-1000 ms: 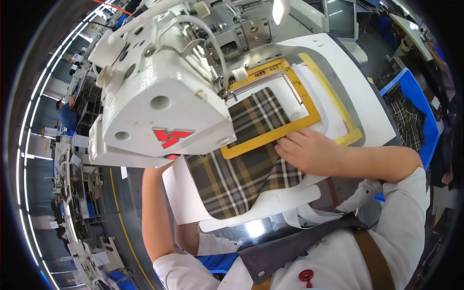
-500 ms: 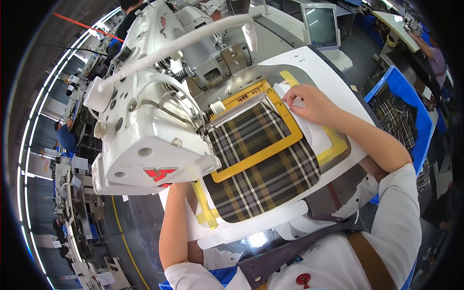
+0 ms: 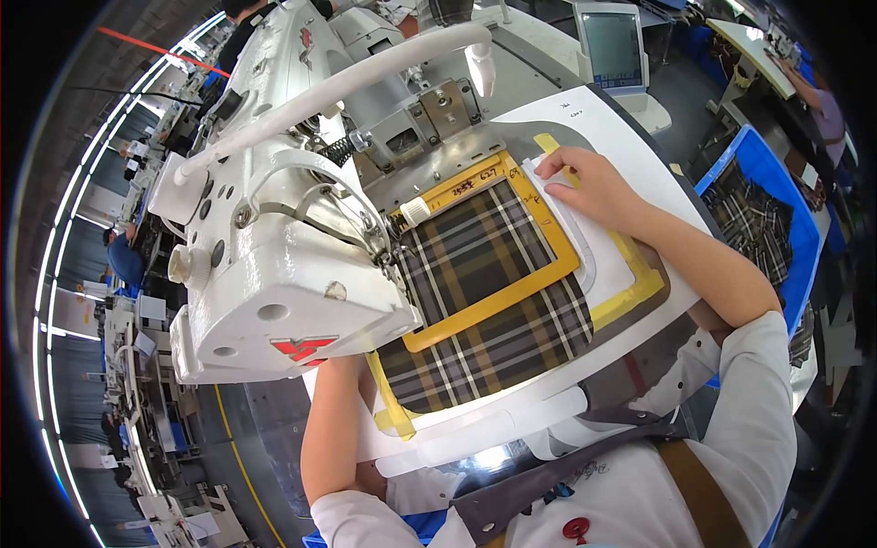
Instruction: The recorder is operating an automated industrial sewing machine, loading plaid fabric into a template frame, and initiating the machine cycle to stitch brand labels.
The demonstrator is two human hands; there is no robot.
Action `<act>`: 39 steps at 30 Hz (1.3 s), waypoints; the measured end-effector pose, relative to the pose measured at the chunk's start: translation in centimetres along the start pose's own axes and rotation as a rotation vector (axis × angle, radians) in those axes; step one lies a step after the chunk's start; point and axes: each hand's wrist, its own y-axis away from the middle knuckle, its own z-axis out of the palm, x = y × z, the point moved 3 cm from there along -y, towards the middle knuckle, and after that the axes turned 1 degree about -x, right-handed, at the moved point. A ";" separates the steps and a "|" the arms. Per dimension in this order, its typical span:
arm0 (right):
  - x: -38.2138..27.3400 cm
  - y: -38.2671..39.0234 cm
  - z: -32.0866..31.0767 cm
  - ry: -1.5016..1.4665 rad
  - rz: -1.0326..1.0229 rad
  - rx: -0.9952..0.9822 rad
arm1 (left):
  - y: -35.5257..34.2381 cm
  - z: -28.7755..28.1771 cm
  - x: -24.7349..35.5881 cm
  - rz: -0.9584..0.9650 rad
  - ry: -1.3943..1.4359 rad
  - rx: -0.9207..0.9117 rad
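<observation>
A dark plaid cloth piece (image 3: 493, 356) with rounded near corners lies on a white sheet beside the sewing machine's head (image 3: 283, 283). Over it sits a yellow rectangular frame (image 3: 493, 306), and the cloth sticks out past the frame's near side. My right hand (image 3: 594, 187) is just off the frame's far right corner, above a pale curved strip (image 3: 574, 236). Its thumb and curled forefinger are apart, with nothing seen between them. My left forearm (image 3: 333, 420) runs up behind the machine head, which hides that hand.
Yellow tape strips (image 3: 639, 283) edge the work area. A white curved tube (image 3: 347, 82) arches over the machine. At the right stands a blue crate (image 3: 804, 247) holding plaid pieces, and a screen unit (image 3: 612, 55) is at the back. Another person (image 3: 827, 114) works at far right.
The plaid cloth has shifted away from me under the yellow frame, and the pale gap at the frame's far side has closed. My right hand has come off the frame slightly.
</observation>
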 end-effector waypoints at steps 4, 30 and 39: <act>1.4 -1.9 0.8 -0.059 -0.091 -0.041 | 0.4 -1.5 -2.0 -0.007 -0.031 0.036; -4.1 11.1 -1.1 0.174 -0.516 -0.131 | 10.7 0.2 2.4 0.327 0.178 -0.057; -6.1 12.2 1.4 0.526 -0.605 -0.202 | 10.0 0.7 9.2 0.318 0.048 -0.182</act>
